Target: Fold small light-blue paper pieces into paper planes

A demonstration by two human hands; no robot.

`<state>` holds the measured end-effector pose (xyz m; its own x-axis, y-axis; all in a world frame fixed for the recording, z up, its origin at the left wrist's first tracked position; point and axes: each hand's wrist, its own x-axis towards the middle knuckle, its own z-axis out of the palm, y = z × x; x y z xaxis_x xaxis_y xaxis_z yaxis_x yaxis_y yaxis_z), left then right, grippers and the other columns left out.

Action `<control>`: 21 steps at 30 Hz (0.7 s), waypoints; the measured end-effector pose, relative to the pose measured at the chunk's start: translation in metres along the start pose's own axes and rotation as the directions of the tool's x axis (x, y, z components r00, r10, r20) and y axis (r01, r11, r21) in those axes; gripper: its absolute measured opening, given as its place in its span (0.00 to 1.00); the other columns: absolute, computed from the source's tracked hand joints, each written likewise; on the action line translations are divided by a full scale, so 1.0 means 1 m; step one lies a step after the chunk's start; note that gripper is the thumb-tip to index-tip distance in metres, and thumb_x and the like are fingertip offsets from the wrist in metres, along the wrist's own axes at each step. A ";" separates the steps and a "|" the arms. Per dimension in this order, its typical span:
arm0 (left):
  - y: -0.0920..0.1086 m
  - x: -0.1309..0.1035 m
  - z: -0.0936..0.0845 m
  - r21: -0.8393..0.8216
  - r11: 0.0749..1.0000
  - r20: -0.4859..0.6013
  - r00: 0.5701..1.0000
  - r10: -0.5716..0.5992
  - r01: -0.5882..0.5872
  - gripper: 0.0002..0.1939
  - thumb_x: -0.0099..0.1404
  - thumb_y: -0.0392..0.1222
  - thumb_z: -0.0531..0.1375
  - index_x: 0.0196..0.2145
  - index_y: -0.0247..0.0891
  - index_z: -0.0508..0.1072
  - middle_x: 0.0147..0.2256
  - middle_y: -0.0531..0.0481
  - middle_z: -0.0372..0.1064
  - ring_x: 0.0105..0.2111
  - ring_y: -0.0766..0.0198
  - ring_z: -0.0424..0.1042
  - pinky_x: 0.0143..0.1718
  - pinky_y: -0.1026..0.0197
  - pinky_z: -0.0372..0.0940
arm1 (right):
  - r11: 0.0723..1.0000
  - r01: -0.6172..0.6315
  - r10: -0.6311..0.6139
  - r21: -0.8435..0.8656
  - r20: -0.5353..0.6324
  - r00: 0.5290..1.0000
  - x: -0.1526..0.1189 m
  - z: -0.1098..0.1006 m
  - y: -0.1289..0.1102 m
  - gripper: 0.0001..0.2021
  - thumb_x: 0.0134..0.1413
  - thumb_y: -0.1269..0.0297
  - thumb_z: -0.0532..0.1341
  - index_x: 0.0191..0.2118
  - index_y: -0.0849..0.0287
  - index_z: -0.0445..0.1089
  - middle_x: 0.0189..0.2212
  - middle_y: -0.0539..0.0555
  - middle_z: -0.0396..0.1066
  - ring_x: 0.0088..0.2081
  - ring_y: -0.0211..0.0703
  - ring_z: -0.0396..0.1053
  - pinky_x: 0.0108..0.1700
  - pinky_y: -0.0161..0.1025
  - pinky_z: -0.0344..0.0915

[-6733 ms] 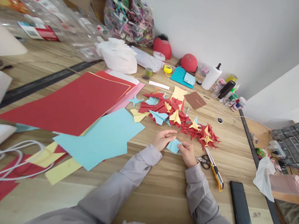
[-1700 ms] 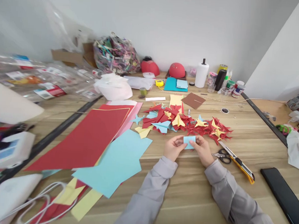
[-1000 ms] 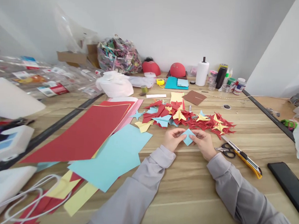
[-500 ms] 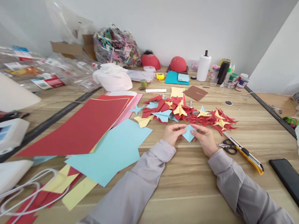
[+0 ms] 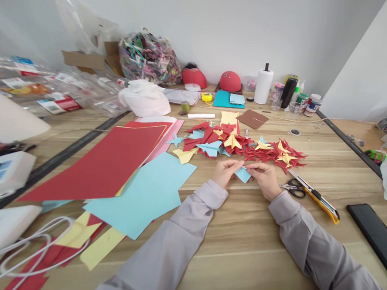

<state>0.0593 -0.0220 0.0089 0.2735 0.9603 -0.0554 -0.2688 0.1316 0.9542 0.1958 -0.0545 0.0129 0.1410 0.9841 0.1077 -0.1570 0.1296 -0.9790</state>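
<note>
A small folded piece of light blue paper (image 5: 243, 175) is pinched between both hands, just above the wooden table. My left hand (image 5: 224, 171) grips its left side, thumb on top; my right hand (image 5: 263, 178) grips the right side. The paper's top corner is folded down, so its lower point faces me. Right behind the hands lies a long heap of folded red paper stars (image 5: 254, 153), mixed with yellow and blue folded shapes. Close to my right hand rest black-handled scissors (image 5: 295, 189) and a yellow utility knife (image 5: 320, 203).
To the left lie large red paper (image 5: 105, 157) and light blue paper (image 5: 145, 190) sheets. A white cable (image 5: 45, 241) loops at the lower left. A black phone (image 5: 372, 234) lies at the right. Jars, a white bottle (image 5: 263, 87) and a bag of scraps (image 5: 149, 58) stand along the wall.
The blue paper went from a full diamond to a downward triangle as its top corner was folded over. My hands stayed nearly in place, fingers now along the top edge.
</note>
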 end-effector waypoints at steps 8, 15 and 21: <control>-0.006 0.001 0.000 0.181 0.982 0.022 0.998 0.059 -0.062 0.18 0.40 0.46 0.69 0.29 0.31 0.76 0.21 0.49 0.72 0.20 0.63 0.70 0.22 0.59 0.68 | 0.996 -0.069 0.068 0.063 0.016 0.998 0.000 -0.002 0.000 0.14 0.35 0.63 0.67 0.34 0.59 0.73 0.21 0.48 0.71 0.20 0.35 0.64 0.23 0.35 0.62; -0.004 0.001 0.000 0.211 0.972 0.011 0.995 0.099 -0.099 0.15 0.40 0.45 0.69 0.25 0.31 0.76 0.20 0.50 0.70 0.20 0.65 0.68 0.21 0.62 0.68 | 0.999 -0.045 0.046 -0.019 0.063 0.997 0.000 -0.001 0.000 0.11 0.37 0.58 0.67 0.26 0.61 0.72 0.20 0.49 0.70 0.21 0.35 0.64 0.23 0.33 0.62; -0.002 -0.001 0.001 0.238 0.966 0.025 0.995 0.098 -0.102 0.15 0.40 0.44 0.69 0.25 0.31 0.75 0.19 0.51 0.70 0.18 0.66 0.67 0.20 0.63 0.66 | 0.998 -0.068 0.068 -0.010 0.069 0.995 0.002 -0.002 0.001 0.12 0.37 0.56 0.68 0.24 0.60 0.72 0.19 0.49 0.70 0.21 0.34 0.64 0.24 0.33 0.61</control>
<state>0.0602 -0.0231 0.0074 0.2691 0.9620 0.0462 -0.0677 -0.0289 0.9973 0.1976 -0.0525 0.0117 0.0623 0.9967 0.0522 -0.1566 0.0614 -0.9857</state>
